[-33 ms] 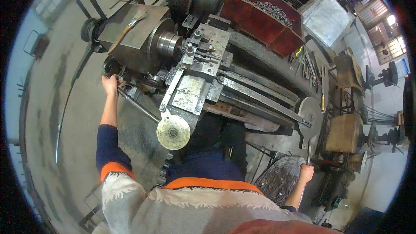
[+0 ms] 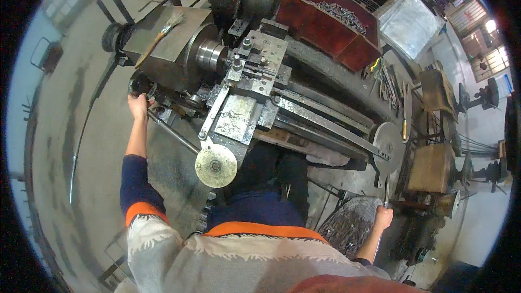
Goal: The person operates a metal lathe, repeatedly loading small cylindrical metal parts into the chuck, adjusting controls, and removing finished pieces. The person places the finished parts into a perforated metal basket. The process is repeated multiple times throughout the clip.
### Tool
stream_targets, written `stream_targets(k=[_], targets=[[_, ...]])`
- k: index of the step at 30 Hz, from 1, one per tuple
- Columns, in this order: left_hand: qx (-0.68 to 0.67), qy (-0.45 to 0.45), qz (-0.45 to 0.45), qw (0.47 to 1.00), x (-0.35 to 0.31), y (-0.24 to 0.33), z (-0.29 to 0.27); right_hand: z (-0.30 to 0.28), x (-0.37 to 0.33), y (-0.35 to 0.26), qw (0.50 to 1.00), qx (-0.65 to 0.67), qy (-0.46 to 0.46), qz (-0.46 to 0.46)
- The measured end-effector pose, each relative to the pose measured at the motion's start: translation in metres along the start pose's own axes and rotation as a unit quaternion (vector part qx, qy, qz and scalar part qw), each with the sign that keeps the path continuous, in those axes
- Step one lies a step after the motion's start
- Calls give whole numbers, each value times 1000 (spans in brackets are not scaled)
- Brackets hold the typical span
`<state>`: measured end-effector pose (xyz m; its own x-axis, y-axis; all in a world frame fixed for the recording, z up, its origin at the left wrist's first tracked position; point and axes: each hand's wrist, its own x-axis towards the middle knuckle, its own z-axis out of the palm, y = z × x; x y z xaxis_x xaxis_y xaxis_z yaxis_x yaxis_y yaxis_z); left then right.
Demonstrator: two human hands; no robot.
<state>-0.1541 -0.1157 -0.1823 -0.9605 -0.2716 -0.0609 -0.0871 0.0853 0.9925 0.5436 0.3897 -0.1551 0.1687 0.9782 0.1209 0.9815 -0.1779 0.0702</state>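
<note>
My left hand [image 2: 139, 107] is closed at the lower left of a lathe's headstock [image 2: 168, 49], just below a dark rounded part [image 2: 140, 83]. What its fingers hold is hidden. A metal bar [image 2: 173, 131] slants from beside that hand toward a pale round disc [image 2: 216, 166] at the front of the tool slide [image 2: 237, 114]. Far to the right, my right hand [image 2: 383, 217] wraps round a metal lever [image 2: 387, 192] below a large grey disc [image 2: 388, 146] at the end of the bed. A shiny cylindrical chuck [image 2: 211, 55] faces the tool post [image 2: 239, 65].
A wooden-handled brush [image 2: 160, 39] lies on the headstock cover. Behind the slide stands a red bin [image 2: 331, 27] with small metal parts. Hand tools [image 2: 388, 87] lie on the right ledge. A mesh-like bag of dark pieces [image 2: 350, 225] is beside my right hand.
</note>
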Motion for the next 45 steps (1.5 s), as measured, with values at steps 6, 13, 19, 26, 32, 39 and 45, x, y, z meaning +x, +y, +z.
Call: stream_targets(k=[6,13,19,26,32,39,45], targets=[[56,0,-13,998,-2,11,2,23,90,33,992,-29,22,-120],[48,-21,-27,998,-4,7,3,16,160,-8,990,-120,35,-66],[29,-87,-8,996,-11,12,-4,32,132,-3,985,-91,106,-103],[365,-75,115,921,85,-126,-126,60,35,-4,968,147,66,-194],[650,-221,156,710,33,-84,-36,30,8,-5,961,192,-11,-198],[640,-46,192,743,59,-223,-42,5,5,-75,930,245,-18,-274],[637,-228,193,711,28,-113,-40,-88,-3,-104,920,289,14,-265]])
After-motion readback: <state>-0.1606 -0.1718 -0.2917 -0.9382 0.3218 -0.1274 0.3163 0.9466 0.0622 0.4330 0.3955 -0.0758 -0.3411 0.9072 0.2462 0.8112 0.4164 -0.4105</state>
